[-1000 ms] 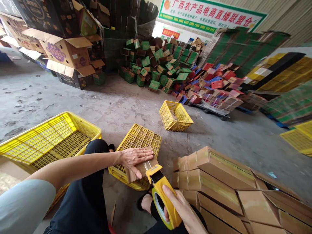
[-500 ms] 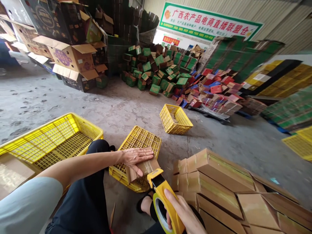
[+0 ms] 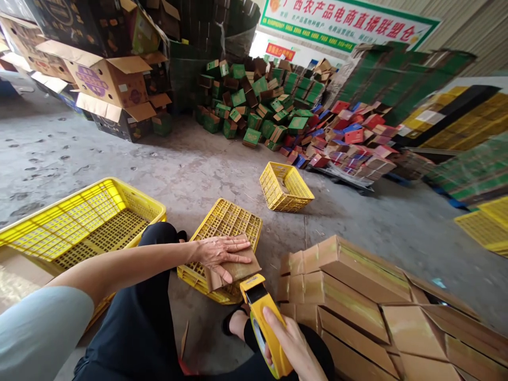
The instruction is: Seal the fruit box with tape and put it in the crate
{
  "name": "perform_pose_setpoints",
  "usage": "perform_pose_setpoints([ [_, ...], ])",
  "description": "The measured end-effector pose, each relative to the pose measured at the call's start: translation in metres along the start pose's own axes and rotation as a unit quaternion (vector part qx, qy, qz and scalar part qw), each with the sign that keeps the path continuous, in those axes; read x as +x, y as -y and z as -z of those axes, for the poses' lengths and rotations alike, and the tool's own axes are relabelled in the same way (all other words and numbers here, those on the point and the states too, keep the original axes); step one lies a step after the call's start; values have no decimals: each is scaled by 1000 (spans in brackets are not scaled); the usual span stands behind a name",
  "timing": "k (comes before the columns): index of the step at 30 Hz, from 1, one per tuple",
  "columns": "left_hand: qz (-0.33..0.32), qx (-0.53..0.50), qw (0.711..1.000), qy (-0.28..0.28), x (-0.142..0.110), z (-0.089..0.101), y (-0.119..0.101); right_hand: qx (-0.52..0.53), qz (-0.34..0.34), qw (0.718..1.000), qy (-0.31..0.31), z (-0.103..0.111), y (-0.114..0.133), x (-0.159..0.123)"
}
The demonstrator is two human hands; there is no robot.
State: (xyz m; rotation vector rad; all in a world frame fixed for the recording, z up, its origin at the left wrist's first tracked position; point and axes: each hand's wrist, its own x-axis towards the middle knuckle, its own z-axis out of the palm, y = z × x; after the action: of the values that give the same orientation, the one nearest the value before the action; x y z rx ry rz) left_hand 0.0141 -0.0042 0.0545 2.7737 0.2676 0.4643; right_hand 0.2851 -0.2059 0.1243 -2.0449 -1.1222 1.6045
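Note:
My left hand (image 3: 223, 256) lies flat with its fingers spread on top of a small cardboard box (image 3: 243, 270). Under the box is an upturned yellow plastic crate (image 3: 226, 222), which carries it near its front right end. In my right hand (image 3: 283, 338) is a yellow tape dispenser (image 3: 266, 317), with my fingers wrapped round its frame. The dispenser's head is close to the box's near right edge; whether it touches cannot be made out. My right fingers partly hide the tape roll.
Taped cardboard boxes (image 3: 357, 296) are stacked at the right. An open yellow crate (image 3: 91, 227) stands at the left, and a smaller yellow crate (image 3: 286, 188) sits ahead on the floor. Farther back are heaped green boxes (image 3: 254, 114), red and blue boxes (image 3: 353, 136), and stacked open cartons (image 3: 103, 82).
The view has tipped slightly downward and shifted. My left fingers have spread a little wider on the box. The tape dispenser stays by the box's edge, turned slightly.

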Motion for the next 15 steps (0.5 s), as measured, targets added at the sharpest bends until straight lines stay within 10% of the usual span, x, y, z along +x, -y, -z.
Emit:
perform_pose_setpoints([
  [15,38,49,998,-7,-2,-7,-5,72,-41,996,-31,-14,10,15],
])
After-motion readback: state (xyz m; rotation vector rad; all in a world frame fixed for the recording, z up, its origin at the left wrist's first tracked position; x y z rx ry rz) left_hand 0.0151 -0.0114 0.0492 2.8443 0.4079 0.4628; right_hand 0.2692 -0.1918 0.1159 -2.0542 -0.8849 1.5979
